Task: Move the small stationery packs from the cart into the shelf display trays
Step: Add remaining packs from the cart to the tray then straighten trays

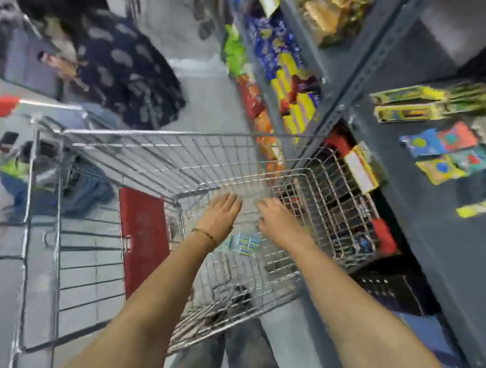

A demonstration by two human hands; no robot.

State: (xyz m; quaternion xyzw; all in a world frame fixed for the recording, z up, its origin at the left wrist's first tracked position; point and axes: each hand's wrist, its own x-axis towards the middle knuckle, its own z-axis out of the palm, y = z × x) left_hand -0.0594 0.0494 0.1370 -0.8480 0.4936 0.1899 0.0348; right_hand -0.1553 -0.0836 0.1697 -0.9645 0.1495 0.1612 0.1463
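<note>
Down inside the wire cart [155, 157], both hands reach toward the basket floor. Left hand [222, 211]: palm down, fingers extended and together, nothing seen in it. Right hand [277, 219]: fingers curled downward near the mesh; cannot tell whether they close on anything, as the frame is blurred.

Stationery packs [243, 241]: a small blue-and-white cluster lies on the cart floor, between the two forearms and nearer the body than the hands. No other packs made out in the basket.

Shelf [441, 209], on the right: several colourful flat packs [444, 149] already lie on it. Whether they came from the cart cannot be told, and no display trays can be made out.

Judgement: task partly through at most. At least one cluster is left to lift out and carry across to the shelf; the current reach looks like a pickup not yet completed.
</note>
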